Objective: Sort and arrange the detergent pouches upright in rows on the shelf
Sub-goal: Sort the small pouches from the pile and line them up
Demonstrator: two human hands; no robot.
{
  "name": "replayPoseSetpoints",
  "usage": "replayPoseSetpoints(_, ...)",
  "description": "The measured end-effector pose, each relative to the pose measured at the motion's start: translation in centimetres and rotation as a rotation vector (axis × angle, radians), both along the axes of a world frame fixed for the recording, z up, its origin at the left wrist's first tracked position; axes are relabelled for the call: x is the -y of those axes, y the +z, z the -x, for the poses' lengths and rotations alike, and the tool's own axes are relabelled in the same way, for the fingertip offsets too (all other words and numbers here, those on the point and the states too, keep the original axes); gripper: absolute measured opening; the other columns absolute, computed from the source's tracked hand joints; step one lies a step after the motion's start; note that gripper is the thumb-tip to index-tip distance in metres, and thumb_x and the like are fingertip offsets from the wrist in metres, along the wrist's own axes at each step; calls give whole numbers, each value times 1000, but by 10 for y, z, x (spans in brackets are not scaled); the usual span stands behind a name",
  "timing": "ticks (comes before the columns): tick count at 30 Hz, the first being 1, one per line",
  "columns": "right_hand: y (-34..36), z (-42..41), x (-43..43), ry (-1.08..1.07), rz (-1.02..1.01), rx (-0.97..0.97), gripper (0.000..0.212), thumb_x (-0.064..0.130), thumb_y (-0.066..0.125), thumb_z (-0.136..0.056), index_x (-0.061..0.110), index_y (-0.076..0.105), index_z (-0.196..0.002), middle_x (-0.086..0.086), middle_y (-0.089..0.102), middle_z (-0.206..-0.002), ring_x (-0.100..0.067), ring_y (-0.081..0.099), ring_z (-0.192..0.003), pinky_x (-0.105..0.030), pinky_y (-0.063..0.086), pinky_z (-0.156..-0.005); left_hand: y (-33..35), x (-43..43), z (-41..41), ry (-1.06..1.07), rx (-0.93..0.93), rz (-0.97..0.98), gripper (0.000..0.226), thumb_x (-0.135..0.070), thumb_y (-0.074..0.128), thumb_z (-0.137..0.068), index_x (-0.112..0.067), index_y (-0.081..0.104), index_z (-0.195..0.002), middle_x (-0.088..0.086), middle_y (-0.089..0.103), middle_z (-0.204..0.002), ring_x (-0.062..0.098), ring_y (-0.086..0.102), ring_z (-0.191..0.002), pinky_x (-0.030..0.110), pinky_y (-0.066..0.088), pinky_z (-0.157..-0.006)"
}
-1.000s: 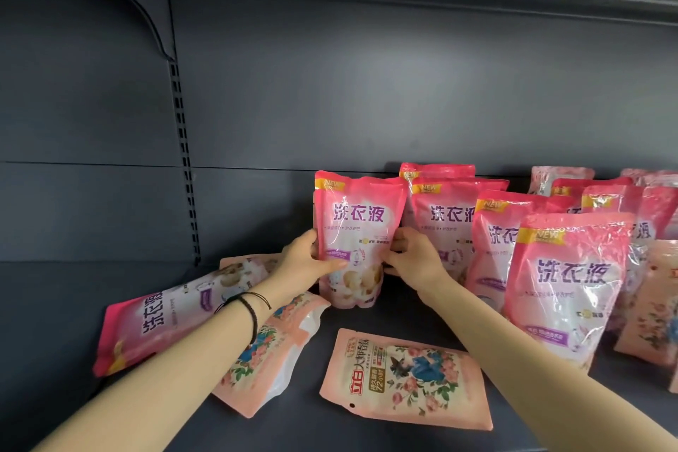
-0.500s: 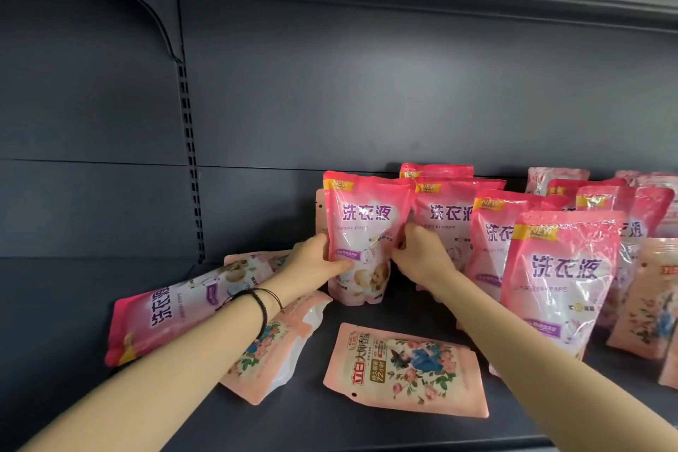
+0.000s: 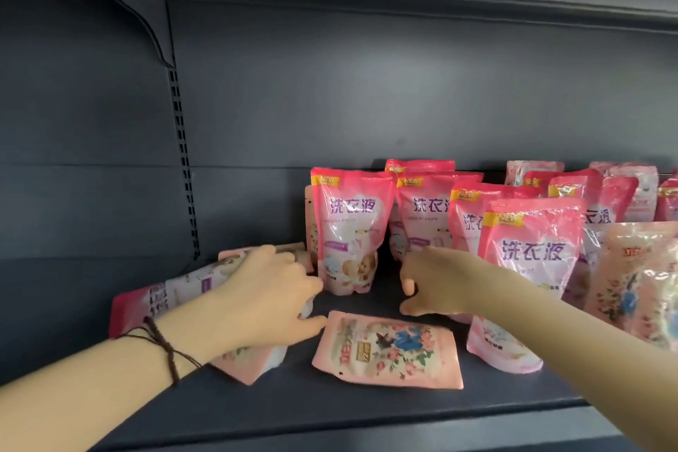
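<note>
A pink detergent pouch [image 3: 348,227] stands upright on the dark shelf [image 3: 330,411], with neither hand on it. My left hand [image 3: 268,297] hovers with relaxed fingers just left of it, over a pale floral pouch [image 3: 249,363] and a pink pouch [image 3: 172,295], both lying down. My right hand [image 3: 433,283] is just right of the standing pouch, fingers loosely curled and holding nothing. Another floral pouch [image 3: 389,349] lies flat in front between my hands. Several pink pouches [image 3: 425,216] stand in rows to the right, the nearest [image 3: 528,257] beside my right forearm.
Upright floral pouches [image 3: 638,279] lean at the far right. A slotted upright [image 3: 181,165] runs down the back wall at left, under a bracket [image 3: 154,37] of the shelf above. The shelf's left part is bare dark metal.
Both hands have let go of the upright pink pouch and drawn back and down. The pouch stays standing on its own.
</note>
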State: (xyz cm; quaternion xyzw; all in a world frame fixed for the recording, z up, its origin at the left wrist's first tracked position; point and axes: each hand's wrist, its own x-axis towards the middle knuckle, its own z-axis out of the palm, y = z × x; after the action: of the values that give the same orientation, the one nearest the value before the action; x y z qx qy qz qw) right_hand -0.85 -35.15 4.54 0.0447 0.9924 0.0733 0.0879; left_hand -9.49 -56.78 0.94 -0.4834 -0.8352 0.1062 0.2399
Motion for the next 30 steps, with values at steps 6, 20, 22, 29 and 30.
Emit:
replayPoseSetpoints(6,-16,-17,0,77,58,32,43,45,52,-94,10,65,-114,-6,66,-112,-25,64,-100,-41,54,-88,-32,-6,-57,192,167,-149,45,-62,32,-88,-24,54,-77,-13,43,-76,13,51,-70,29,36,-59)
replayPoseSetpoints(20,-69,31,-4,-82,451,-60,28,27,47,-98,6,57,-82,-4,53,-74,-13,47,-60,-24,38,-54,-84,-35,-67,435,625,-867,28,-20,58,-92,-27,54,-120,-8,61,-99,2,58,-84,14,44,-61)
replayPoseSetpoints(22,-68,29,-9,-94,581,-140,26,21,49,-97,2,65,-92,-6,60,-83,-15,53,-68,-24,44,-60,-81,-35,-65,364,646,-992,26,-17,59,-91,-28,56,-115,-10,61,-87,-1,58,-77,11,42,-56)
replayPoseSetpoints(29,-61,16,-10,-134,1321,-540,19,16,46,-100,12,61,-89,-18,69,-97,-31,69,-90,-43,56,-83,-45,-39,-52,32,868,-1640,18,-13,62,-90,-28,65,-98,-10,71,-88,1,67,-81,16,53,-59)
replayPoseSetpoints(30,-61,17,-7,-123,1439,-590,20,16,45,-101,11,59,-88,-18,68,-96,-31,69,-88,-46,56,-82,-41,-42,-50,-11,936,-1708,14,-15,62,-90,-27,65,-98,-11,72,-88,-1,67,-79,15,52,-57)
